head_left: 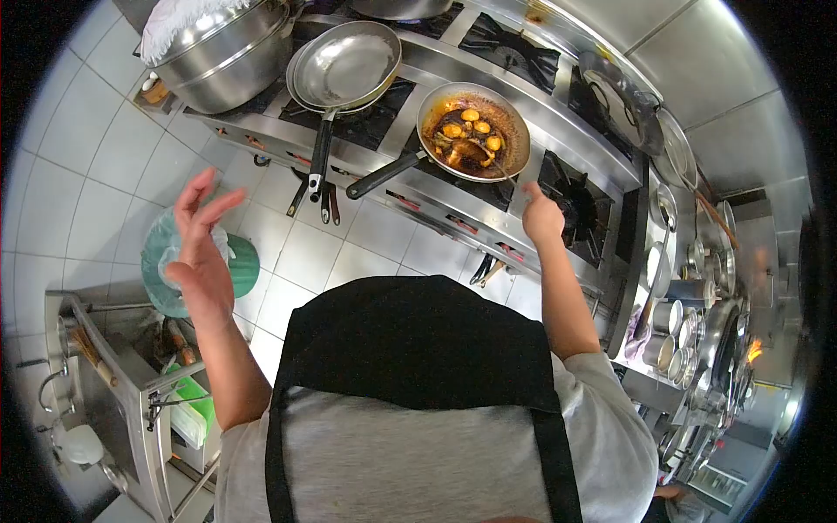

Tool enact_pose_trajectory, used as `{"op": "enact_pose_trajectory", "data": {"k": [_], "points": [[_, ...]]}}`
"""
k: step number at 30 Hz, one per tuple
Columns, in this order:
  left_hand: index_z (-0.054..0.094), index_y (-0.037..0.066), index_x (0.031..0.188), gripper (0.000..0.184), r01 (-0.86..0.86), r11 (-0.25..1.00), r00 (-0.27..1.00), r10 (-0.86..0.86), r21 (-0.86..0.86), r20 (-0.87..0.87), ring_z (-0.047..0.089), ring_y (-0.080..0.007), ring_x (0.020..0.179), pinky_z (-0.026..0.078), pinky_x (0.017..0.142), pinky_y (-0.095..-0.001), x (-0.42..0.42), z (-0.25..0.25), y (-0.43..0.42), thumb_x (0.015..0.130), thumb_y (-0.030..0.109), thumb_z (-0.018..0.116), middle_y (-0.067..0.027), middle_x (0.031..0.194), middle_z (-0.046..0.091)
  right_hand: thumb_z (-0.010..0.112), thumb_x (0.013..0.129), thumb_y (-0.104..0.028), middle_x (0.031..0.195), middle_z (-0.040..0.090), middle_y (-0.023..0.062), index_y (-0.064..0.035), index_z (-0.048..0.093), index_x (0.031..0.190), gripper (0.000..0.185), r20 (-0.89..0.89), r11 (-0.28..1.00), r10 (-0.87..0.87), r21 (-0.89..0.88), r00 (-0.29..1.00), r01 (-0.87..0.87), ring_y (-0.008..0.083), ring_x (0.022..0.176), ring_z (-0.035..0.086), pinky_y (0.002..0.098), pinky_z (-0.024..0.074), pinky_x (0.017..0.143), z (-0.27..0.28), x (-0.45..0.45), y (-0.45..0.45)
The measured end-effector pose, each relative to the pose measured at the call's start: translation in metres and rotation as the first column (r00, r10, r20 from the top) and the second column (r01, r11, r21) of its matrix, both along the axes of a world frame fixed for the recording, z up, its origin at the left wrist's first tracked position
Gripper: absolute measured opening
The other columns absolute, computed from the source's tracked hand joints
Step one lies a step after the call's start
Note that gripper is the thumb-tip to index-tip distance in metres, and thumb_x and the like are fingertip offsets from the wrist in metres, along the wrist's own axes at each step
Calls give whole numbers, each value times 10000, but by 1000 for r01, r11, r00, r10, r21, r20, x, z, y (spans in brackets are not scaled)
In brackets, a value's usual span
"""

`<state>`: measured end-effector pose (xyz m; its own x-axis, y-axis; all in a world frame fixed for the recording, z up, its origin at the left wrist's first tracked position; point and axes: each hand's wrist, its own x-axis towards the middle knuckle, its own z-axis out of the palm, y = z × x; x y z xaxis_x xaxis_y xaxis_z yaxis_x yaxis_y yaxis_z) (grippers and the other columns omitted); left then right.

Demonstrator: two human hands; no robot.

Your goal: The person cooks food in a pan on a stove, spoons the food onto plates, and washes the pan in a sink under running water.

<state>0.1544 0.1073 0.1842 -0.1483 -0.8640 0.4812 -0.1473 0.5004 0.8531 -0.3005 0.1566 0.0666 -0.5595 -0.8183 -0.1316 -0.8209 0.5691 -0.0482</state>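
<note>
A frying pan (521, 144) sits on the stove burner, its black handle (384, 173) pointing down and left. Dark brown sauce (455, 118) and several round yellow-orange pieces (470, 115) lie inside it. My right hand (543, 215) is closed on the thin handle of a metal spoon (503, 171), whose bowl end rests in the sauce. Out to the left, my left hand (205, 257) is raised with its fingers apart and holds nothing. Below that hand stands a green bin (247, 264) with a plastic liner.
Stacked pans (353, 57) and a large steel pot (231, 65) stand on the stove's left side. Bare burners (568, 205) flank the pan on the right. A sink unit (131, 383) is at lower left. Pots and ladles crowd the right counter, near a flame (754, 351).
</note>
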Motion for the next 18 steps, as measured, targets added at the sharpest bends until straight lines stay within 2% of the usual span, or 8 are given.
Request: {"op": "enact_pose_trajectory", "data": {"k": [4, 7, 10, 13, 15, 16, 17, 18], "points": [[618, -7, 1043, 998, -8, 1000, 999, 9, 16, -36, 256, -281, 1264, 142, 1034, -436, 6, -4, 2, 744, 798, 108, -142, 1326, 332, 421, 829, -126, 882, 635, 176, -248, 491, 1087, 294, -47, 996, -39, -76, 998, 35, 345, 833, 619, 447, 482, 690, 30, -23, -13], [619, -5, 1040, 1000, -35, 997, 999, 37, 68, -23, 257, -282, 1262, 149, 1028, -432, 8, -9, 5, 743, 799, 105, -133, 1332, 331, 432, 831, -145, 908, 633, 180, -239, 492, 1088, 280, -78, 991, -10, -137, 997, 0, 353, 864, 610, 446, 476, 712, 35, -54, -41], [591, 18, 1096, 966, -16, 997, 1000, 14, 69, 25, 235, -270, 1276, 164, 1027, -419, 10, -8, 10, 754, 790, 122, -139, 1352, 315, 427, 854, -176, 883, 627, 181, -231, 486, 1070, 231, -92, 997, -5, -77, 996, -2, 371, 827, 602, 465, 464, 696, 23, -71, -69], [592, 22, 1093, 960, -36, 996, 998, 32, 84, 51, 239, -272, 1272, 163, 1028, -423, 14, -7, 12, 757, 787, 119, -138, 1349, 318, 466, 843, -169, 879, 620, 201, -194, 499, 1048, 210, -101, 992, 48, -115, 994, -60, 382, 848, 594, 468, 456, 708, -3, -88, -73], [593, 21, 1090, 962, -50, 994, 998, 45, 92, 54, 242, -272, 1268, 165, 1027, -424, 18, -5, 14, 756, 788, 117, -139, 1348, 319, 476, 826, -137, 790, 616, 185, -167, 512, 1032, 211, -116, 981, 121, -140, 986, -137, 343, 741, 609, 449, 453, 601, -43, -123, -61], [593, 21, 1088, 963, -59, 994, 997, 54, 97, 53, 243, -272, 1266, 165, 1027, -425, 19, -5, 14, 755, 788, 116, -139, 1347, 319, 481, 818, -121, 746, 613, 177, -153, 518, 1024, 212, -127, 972, 159, -151, 979, -178, 323, 688, 616, 440, 451, 548, -45, -126, -57], [593, 19, 1087, 965, -58, 993, 998, 54, 99, 40, 245, -271, 1264, 167, 1027, -425, 20, -7, 13, 754, 789, 115, -139, 1347, 319, 477, 808, -115, 737, 612, 162, -134, 514, 1040, 236, 95, 990, 77, -121, 993, -65, 289, 657, 614, 407, 452, 528, -46, -131, -55], [593, 16, 1085, 968, -57, 993, 998, 55, 102, 29, 246, -270, 1262, 168, 1026, -424, 21, -10, 13, 754, 789, 114, -140, 1346, 319, 474, 797, -110, 728, 612, 147, -115, 509, 1057, 261, 309, 997, -17, -65, 951, 39, 256, 626, 611, 373, 453, 509, -39, -129, -51]]}}
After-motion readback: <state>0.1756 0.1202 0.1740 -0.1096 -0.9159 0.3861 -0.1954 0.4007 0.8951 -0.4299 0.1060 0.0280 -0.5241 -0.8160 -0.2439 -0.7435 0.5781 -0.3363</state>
